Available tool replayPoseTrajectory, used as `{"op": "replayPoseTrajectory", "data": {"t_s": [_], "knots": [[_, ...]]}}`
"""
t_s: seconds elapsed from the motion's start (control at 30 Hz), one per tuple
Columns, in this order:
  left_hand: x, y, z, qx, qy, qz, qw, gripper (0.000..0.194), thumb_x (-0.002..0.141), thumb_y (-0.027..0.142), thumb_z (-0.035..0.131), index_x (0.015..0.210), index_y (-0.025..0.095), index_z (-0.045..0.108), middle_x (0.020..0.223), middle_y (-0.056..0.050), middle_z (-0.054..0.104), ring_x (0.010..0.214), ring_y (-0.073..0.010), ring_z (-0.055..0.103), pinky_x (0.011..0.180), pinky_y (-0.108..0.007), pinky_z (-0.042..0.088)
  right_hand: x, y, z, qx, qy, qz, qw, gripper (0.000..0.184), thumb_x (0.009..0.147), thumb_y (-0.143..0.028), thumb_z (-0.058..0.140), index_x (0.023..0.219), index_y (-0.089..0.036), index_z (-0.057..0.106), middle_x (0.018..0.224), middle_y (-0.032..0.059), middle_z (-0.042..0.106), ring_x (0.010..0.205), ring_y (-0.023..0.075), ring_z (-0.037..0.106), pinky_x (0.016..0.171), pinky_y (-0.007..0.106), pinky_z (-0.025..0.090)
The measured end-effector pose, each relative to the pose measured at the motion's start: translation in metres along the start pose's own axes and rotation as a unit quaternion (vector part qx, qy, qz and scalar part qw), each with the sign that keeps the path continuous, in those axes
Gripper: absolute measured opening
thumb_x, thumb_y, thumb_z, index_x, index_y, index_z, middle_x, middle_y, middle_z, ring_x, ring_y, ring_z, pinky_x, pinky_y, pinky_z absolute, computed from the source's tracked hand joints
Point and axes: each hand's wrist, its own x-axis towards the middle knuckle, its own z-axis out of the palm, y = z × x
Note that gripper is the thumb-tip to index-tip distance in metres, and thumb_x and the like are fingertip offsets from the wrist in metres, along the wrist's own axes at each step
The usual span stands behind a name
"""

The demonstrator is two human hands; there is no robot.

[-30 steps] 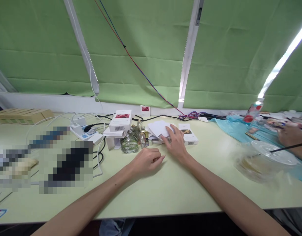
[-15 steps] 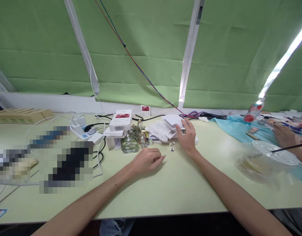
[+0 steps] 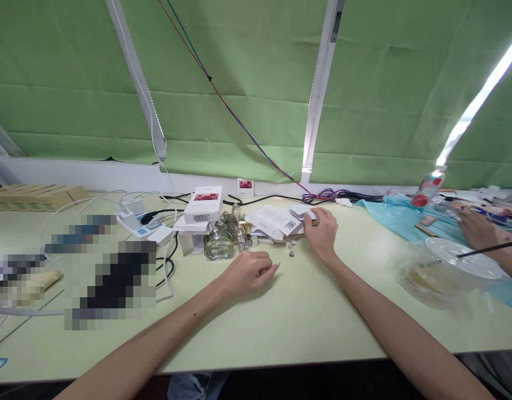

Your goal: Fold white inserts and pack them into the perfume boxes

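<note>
My left hand [image 3: 252,273] rests on the table, fingers curled in and thumb pointing right, with nothing seen in it. Green-tinted glass bottles [image 3: 219,244] stand just beyond it, beside a white box with a red flower picture [image 3: 202,204]. Over the right end of a pile of flattened white cartons [image 3: 275,220], my right hand [image 3: 324,236] is closed on a folded white carton [image 3: 301,210]. Its fingertips are partly hidden. A small silvery piece [image 3: 291,253] lies left of the right wrist.
A power strip [image 3: 133,221] with cables is at the left. At the right are a plastic container with a straw [image 3: 447,272], blue plastic sheeting [image 3: 381,222], a bottle [image 3: 426,189] and another person's hand [image 3: 475,228]. Green blinds hang behind the table.
My right hand has closed from a looser spread and shifted slightly right. The raised white carton under it has come down lower. My left hand stays in place.
</note>
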Motion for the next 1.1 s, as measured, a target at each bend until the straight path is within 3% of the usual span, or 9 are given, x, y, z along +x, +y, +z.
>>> {"op": "replayPoseTrajectory", "data": {"t_s": [0.23, 0.77, 1.1], "knots": [[0.0002, -0.0010, 0.0006, -0.001, 0.000, 0.004, 1.000, 0.045, 0.101, 0.029, 0.044, 0.058, 0.016, 0.048, 0.058, 0.001, 0.045, 0.052, -0.0089, 0.039, 0.054, -0.025, 0.030, 0.0002, -0.0018, -0.0038, -0.016, -0.017, 0.013, 1.000, 0.036, 0.079, -0.033, 0.059, 0.108, -0.016, 0.071, 0.120, 0.0144, 0.067, 0.109, 0.0327, 0.055, 0.098, 0.048, 0.040], [0.0002, -0.0019, 0.0023, 0.001, 0.001, 0.010, 1.000, 0.045, 0.100, 0.029, 0.044, 0.058, 0.016, 0.050, 0.057, 0.001, 0.046, 0.053, -0.0093, 0.040, 0.055, -0.025, 0.032, 0.0024, -0.0040, -0.0084, -0.005, -0.005, 0.072, 0.997, 0.029, 0.070, -0.034, 0.056, 0.092, -0.019, 0.067, 0.105, 0.0113, 0.067, 0.102, 0.0306, 0.053, 0.094, 0.044, 0.040], [0.0007, 0.0003, 0.0002, -0.003, -0.005, 0.005, 1.000, 0.045, 0.100, 0.029, 0.044, 0.058, 0.016, 0.048, 0.057, 0.001, 0.045, 0.053, -0.0094, 0.040, 0.054, -0.025, 0.031, -0.0002, -0.0015, -0.0053, -0.019, -0.003, 0.064, 0.998, 0.020, 0.081, -0.039, 0.054, 0.081, -0.020, 0.061, 0.094, 0.0114, 0.066, 0.096, 0.0300, 0.053, 0.091, 0.045, 0.039]]}}
